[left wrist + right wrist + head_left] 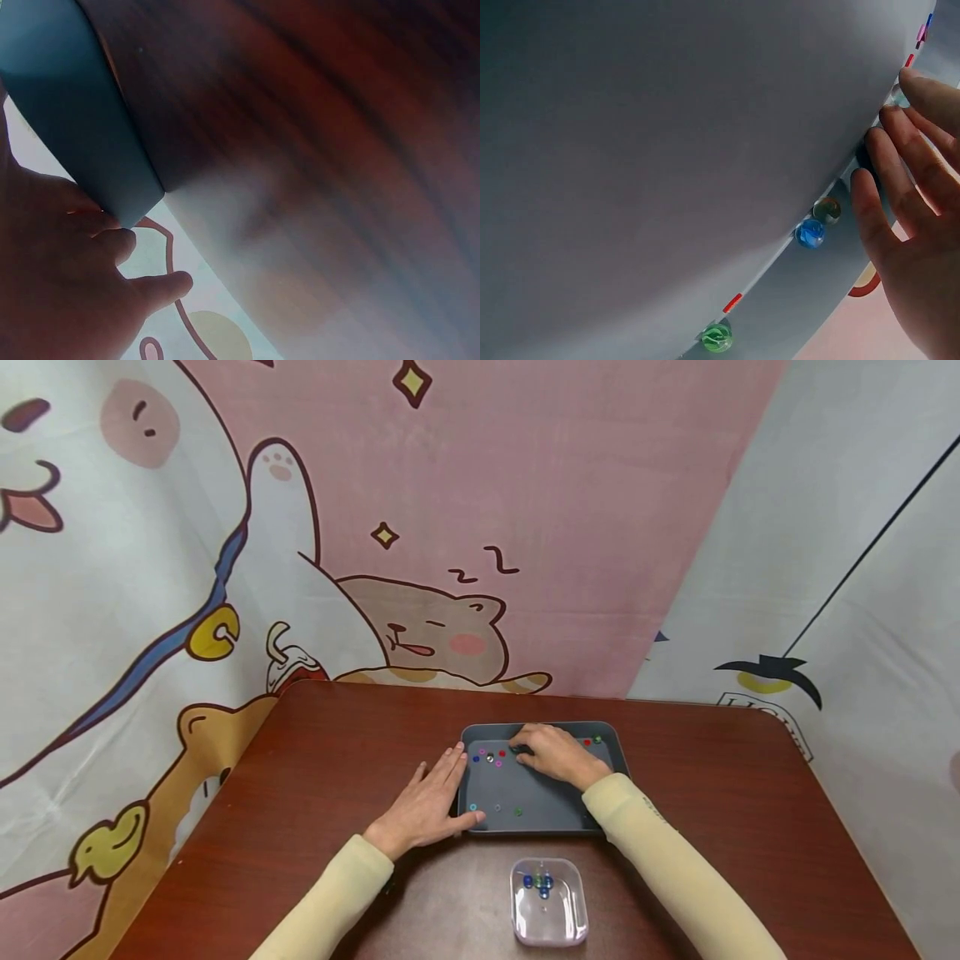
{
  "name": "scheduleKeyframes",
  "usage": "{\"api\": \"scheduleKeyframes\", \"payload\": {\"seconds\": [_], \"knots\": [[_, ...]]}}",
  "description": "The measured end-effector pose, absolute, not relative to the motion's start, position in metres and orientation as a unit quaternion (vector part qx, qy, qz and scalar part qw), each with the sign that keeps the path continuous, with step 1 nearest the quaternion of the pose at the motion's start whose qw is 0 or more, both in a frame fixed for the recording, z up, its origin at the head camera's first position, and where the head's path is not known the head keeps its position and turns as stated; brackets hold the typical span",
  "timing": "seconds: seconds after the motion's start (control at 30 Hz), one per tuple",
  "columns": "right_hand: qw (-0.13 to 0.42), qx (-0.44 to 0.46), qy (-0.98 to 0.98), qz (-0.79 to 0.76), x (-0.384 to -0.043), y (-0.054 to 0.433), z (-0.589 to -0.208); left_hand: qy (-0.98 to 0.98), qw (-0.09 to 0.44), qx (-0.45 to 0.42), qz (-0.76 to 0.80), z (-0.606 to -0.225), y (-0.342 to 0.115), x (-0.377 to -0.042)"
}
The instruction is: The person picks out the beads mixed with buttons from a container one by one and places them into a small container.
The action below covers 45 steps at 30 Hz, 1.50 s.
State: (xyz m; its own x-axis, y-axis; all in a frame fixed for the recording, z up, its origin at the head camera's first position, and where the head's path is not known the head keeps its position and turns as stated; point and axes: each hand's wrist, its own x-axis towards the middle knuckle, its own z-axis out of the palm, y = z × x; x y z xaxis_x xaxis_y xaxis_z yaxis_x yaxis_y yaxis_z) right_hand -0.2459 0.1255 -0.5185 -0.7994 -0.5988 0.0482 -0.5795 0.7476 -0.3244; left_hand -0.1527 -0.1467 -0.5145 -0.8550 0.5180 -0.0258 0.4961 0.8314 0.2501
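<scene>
A dark grey tray (536,797) lies on the table, with small coloured rings and glass marbles inside. My left hand (429,802) rests along its left rim, fingers straight and thumb over the near corner; the left wrist view has this hand (67,277) at the tray's outer wall (82,112). Over the tray's far side, my right hand (555,753) reaches in. In the right wrist view, the right hand's thumb and index finger pinch a clear marble (898,96). Beside its fingers lie a blue marble (810,233), a brownish marble (827,211) and, further off, a green marble (717,337).
A clear plastic box (551,922) holding several blue and green marbles stands in front of the tray on the brown table (345,727). Pink, red and blue rings lie at the tray's far left, others near its front edge. A printed cloth (570,527) hangs behind.
</scene>
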Motion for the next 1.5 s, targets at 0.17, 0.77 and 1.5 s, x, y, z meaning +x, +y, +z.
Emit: {"api": "scheduleKeyframes", "payload": {"seconds": [0.17,0.77,1.5], "knots": [[0.015,-0.319,0.933,-0.169,-0.244,0.129,-0.519,0.955,0.045,0.267,0.119,-0.514,-0.144,-0.151],[-0.008,-0.321,0.926,-0.201,-0.239,0.144,-0.492,0.956,0.053,0.265,0.115,-0.514,-0.138,-0.152],[-0.1,-0.336,0.912,-0.213,-0.203,0.183,-0.434,0.956,0.056,0.263,0.118,-0.511,-0.145,-0.151]]}}
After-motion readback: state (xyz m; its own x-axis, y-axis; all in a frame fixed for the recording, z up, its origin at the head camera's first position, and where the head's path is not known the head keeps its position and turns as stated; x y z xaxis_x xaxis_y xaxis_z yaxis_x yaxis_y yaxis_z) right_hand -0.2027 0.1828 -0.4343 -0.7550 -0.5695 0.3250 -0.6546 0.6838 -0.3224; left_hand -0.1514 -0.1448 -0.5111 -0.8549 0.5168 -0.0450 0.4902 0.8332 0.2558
